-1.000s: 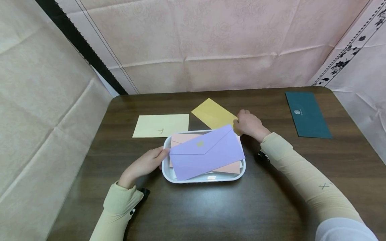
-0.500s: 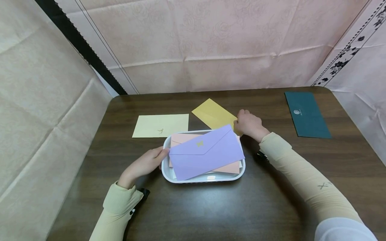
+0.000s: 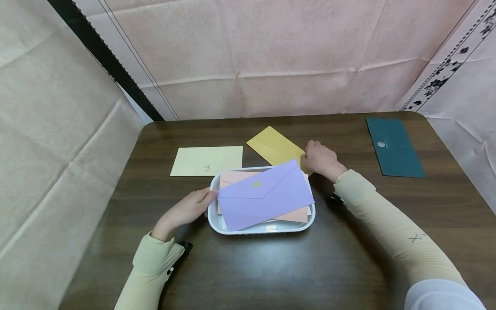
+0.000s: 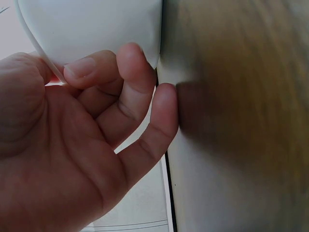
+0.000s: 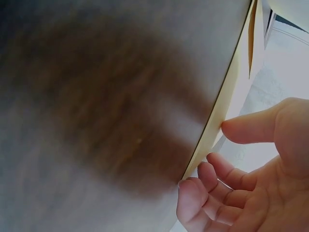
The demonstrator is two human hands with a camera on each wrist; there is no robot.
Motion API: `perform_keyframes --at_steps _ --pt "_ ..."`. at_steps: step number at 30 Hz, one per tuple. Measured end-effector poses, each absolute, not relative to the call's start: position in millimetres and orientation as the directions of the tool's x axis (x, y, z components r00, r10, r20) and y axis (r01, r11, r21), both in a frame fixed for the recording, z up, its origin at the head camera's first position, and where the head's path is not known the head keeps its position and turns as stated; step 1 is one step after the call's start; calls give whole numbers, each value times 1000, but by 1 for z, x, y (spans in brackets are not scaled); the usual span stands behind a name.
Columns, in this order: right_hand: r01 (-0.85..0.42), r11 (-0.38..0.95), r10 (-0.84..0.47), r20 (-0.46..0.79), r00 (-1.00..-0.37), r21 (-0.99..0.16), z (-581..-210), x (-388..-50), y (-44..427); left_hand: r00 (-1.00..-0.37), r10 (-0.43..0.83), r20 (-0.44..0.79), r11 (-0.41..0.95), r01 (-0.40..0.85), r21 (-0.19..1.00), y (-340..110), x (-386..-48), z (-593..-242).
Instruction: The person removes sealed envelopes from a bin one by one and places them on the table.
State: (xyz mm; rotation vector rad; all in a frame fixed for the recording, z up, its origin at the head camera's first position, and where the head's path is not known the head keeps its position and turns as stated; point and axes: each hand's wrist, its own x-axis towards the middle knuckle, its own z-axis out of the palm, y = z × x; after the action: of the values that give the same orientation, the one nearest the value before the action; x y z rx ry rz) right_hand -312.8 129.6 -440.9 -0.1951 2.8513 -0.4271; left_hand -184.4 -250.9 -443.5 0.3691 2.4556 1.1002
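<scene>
In the head view my left hand [image 3: 186, 214] grips the left end of a white tray [image 3: 214, 224], thumb at its rim. The left wrist view shows curled fingers [image 4: 133, 67] against the tray's wall [image 4: 96, 24]. A lilac envelope [image 3: 267, 196] lies tilted on top of pink and white ones in the tray. Behind the tray, my right hand [image 3: 320, 161] is at the right end of a yellow envelope [image 3: 275, 146]. Seen from the right wrist, the thumb touches the face of the yellow envelope [image 5: 231, 96] and curled fingertips meet its edge.
A pale green envelope [image 3: 207, 161] lies behind the tray on the left. Far to the right is a dark teal envelope [image 3: 397, 148]. The brown table [image 3: 248, 275] ends at the back against hanging pale cloth [image 3: 271, 56].
</scene>
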Motion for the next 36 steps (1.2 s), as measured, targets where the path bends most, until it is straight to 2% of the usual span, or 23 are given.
perform_keyframes --at_steps 13,21,28,36 --pt "-117 932 -193 -196 -961 -344 -439 -315 134 -874 401 -276 650 59 758 -250 -185 -443" --pt "-198 867 -240 -36 -970 -458 -433 -314 128 -874 398 -278 649 54 759 -250 -184 -443" --pt "-292 776 -289 97 -952 -558 -424 -313 120 -879 388 -279 657 52 752 -250 -184 -444" --pt "-373 696 -368 141 -919 -614 -411 -304 111 -876 394 -279 653 54 755 -250 -185 -445"
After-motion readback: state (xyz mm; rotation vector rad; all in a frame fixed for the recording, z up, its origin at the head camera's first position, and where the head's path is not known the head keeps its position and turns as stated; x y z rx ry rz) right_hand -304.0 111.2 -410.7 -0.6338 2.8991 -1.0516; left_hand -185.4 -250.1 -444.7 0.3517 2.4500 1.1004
